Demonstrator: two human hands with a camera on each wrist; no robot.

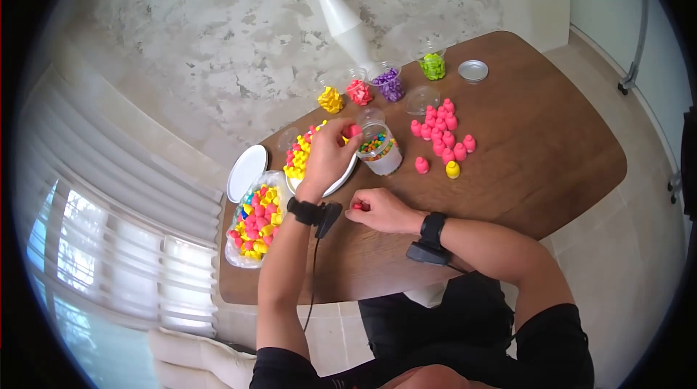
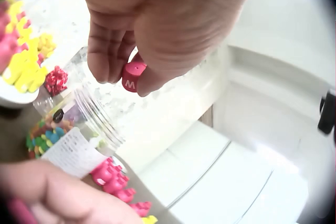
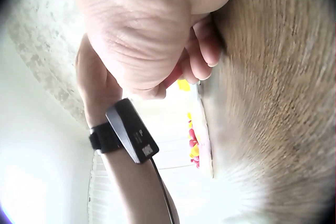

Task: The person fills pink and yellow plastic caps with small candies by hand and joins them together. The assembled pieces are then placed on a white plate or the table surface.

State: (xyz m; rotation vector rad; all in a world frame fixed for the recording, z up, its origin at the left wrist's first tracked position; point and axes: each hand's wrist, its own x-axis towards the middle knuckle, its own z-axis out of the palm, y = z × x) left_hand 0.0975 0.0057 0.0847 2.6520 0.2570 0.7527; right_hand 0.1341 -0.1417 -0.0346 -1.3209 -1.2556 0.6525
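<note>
Over the left side of an open clear jar (image 1: 387, 163) with multicoloured candies, my left hand (image 1: 330, 156) pinches a small pink cup-shaped piece (image 2: 131, 77) between thumb and fingers. A white letter is printed on its side. My right hand (image 1: 390, 211) is low over the table in front of the jar, its thumb and fingers holding a small pink piece (image 1: 358, 207); most of that piece is hidden by the fingers. Right of the jar stand several pink bulb-shaped pieces (image 1: 439, 133) and one yellow piece (image 1: 453, 169).
A white plate (image 1: 340, 184) heaped with yellow and pink pieces is behind my left hand. Nearer me lies a clear bag (image 1: 254, 229) of similar pieces beside a white lid (image 1: 247, 173). Cups of yellow, pink, purple (image 1: 390, 85) and green candies (image 1: 433, 66) line the back; a silver lid (image 1: 473, 71) lies right.
</note>
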